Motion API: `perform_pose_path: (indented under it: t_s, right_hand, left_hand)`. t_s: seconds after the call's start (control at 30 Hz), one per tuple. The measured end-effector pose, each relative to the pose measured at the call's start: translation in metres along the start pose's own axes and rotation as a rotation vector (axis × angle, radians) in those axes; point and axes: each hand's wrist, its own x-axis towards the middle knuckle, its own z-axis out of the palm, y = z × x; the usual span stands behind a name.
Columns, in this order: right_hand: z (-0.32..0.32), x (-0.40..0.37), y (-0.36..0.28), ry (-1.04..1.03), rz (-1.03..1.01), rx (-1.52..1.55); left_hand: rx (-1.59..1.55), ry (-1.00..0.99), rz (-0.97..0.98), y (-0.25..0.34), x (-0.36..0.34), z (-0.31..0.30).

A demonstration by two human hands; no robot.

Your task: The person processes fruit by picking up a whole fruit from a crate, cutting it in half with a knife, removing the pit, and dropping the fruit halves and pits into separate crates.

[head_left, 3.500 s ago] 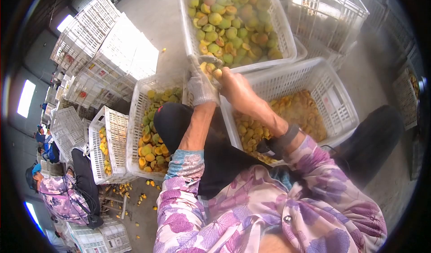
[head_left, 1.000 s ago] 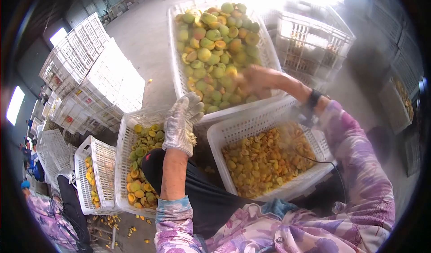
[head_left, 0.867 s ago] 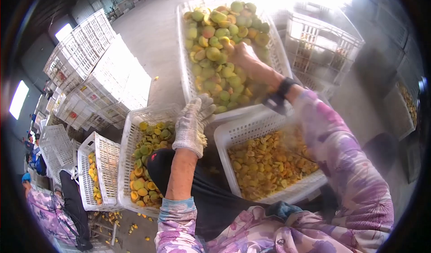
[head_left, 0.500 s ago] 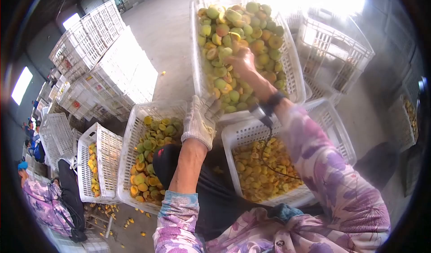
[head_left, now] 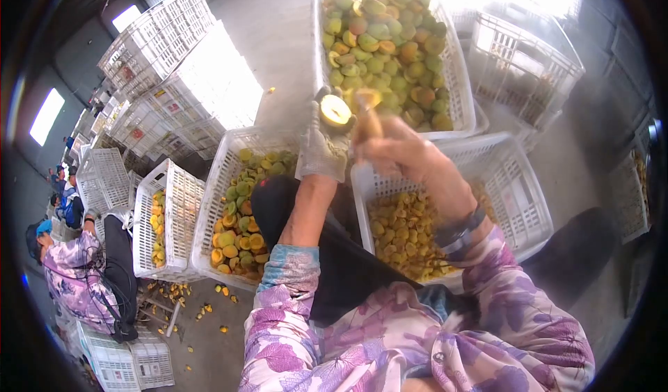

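My left hand (head_left: 321,146), in a white knit glove, holds up a cut fruit half (head_left: 335,110) with its pale face showing. My bare right hand (head_left: 390,148) is close beside it and grips another fruit piece (head_left: 365,100), blurred. Both hands hover over the near rim of a white crate of whole green and orange fruit (head_left: 459,93). Below them stands a crate of yellow fruit halves (head_left: 515,190). My dark-trousered knee (head_left: 278,197) rises between the crates.
A crate of green and orange fruit (head_left: 216,183) stands at left, with a narrower crate (head_left: 177,197) beside it. Stacks of white crates (head_left: 174,79) fill the upper left. A person in a floral shirt (head_left: 76,281) bends at far left. Fruit pieces litter the floor (head_left: 202,308).
My right hand drew back from the crate of whole fruit with a fruit. The gloved left hand rose from the crate rim, and now holds a cut half next to it.
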Motion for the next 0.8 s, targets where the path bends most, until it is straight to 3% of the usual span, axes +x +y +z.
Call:
perform_pose_path:
  t_s: [0.03,0.07,0.13,0.2,0.27,0.3,0.33,0.4,0.43,0.6,0.67,0.7,0.73,0.8]
  right_hand:
    - [0.004,-0.004,-0.005,-0.167,0.196,0.135]
    - [0.003,-0.004,0.004,-0.158,0.195,0.140]
    - [-0.001,0.002,0.027,-0.278,0.269,0.304]
    - [0.009,-0.001,0.037,-0.235,0.198,0.351]
    - [0.023,0.003,0.059,0.389,-0.109,-0.771]
    - [0.025,-0.003,0.065,0.391,-0.102,-0.762]
    - [0.027,-0.010,0.069,0.404,-0.044,-0.525]
    - [0.024,-0.017,0.071,0.419,0.048,-0.060]
    - [0.023,-0.026,0.067,0.218,0.055,0.237]
    - [0.008,-0.031,0.038,0.133,0.018,0.239]
    - [0.014,-0.016,0.042,0.582,-0.473,-0.908]
    - [0.018,-0.021,0.044,0.674,-0.296,-0.998]
    - [0.022,-0.017,0.047,0.678,-0.294,-0.996]
    - [0.026,-0.007,0.057,0.923,-0.441,-1.166]
  left_hand:
    - [-0.193,0.075,-0.141,0.010,-0.002,0.009]
    - [-0.385,0.150,-0.284,0.020,-0.005,0.019]
    - [-0.232,0.107,-0.272,0.026,-0.009,0.027]
    - [-0.081,0.117,-0.286,0.015,-0.006,0.013]
    - [-0.130,0.086,-0.330,0.012,-0.009,0.011]
    - [-0.003,0.070,-0.243,0.015,-0.013,0.021]
    - [0.124,0.049,-0.156,0.019,-0.017,0.034]
    - [0.060,0.129,-0.183,0.022,-0.013,0.045]
    - [0.031,0.139,-0.227,0.022,-0.013,0.043]
    - [-0.033,0.168,-0.268,0.026,-0.014,0.050]
    - [-0.002,0.145,-0.263,0.025,-0.014,0.052]
    - [0.027,0.127,-0.257,0.025,-0.015,0.052]
    - [0.029,0.125,-0.261,0.025,-0.017,0.054]
    - [0.097,0.089,-0.172,0.025,-0.020,0.059]
